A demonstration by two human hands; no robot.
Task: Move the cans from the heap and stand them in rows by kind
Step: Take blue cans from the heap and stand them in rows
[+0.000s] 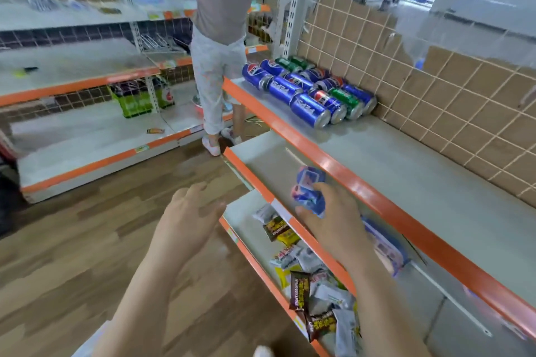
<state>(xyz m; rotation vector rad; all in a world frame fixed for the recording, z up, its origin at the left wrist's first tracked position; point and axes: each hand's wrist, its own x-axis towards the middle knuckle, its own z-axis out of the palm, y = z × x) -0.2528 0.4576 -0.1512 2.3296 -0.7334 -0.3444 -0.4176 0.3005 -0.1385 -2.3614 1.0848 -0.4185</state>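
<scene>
A heap of several blue and green cans (309, 90) lies on its side at the far left end of the top shelf (406, 171), against the mesh back wall. My right hand (330, 217) is over the middle shelf, closed around a blurred blue packet (309, 188). Out over the wooden floor, my left hand (188, 211) hovers with its fingers spread and holds nothing. Both hands are well short of the cans.
Orange-edged shelves (362, 182) step down toward me; the lowest tray (232, 229) holds several snack wrappers. A blue-and-white pack (385, 246) lies on the middle shelf. A person (220, 38) stands in the aisle beside the cans. Another shelf unit (87, 130) runs along the left.
</scene>
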